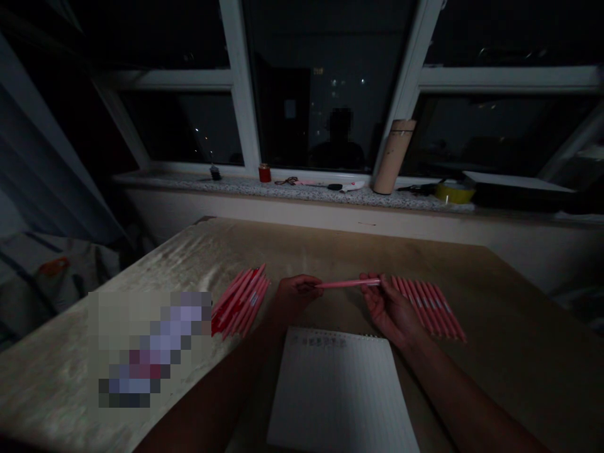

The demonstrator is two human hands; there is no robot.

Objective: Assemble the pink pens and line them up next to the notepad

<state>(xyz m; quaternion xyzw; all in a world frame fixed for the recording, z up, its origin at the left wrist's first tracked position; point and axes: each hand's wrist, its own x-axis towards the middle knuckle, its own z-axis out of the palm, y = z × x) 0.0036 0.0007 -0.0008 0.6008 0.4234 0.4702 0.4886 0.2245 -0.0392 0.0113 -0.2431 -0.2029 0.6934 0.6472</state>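
Left hand (pixel 302 286) and right hand (pixel 387 309) pinch opposite ends of one slim pink pen-like stick (pixel 346 284) | held near-level beyond the white lined spiral notebook (pixel 340 390) | slack pinch might drop it; right hand could nudge the neighbouring row of slim pink sticks (pixel 431 307) | straight, smooth-looking, paler toward its right end

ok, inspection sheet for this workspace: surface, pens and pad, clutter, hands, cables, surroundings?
Surface: matte tan tabletop, paler at left.
Job's things: slim pink pen held roughly level; loose pile of pink pens at left; neat row of pink pens at right; white lined spiral-bound notepad between the forearms.
Clutter: pixelated purplish object, unidentifiable.
Hands: left hand and right hand each grip one pen end.
Cables: nothing seen on tabletop.
Surroundings: speckled windowsill, beige cylindrical flask, yellow tape roll; dark windows.
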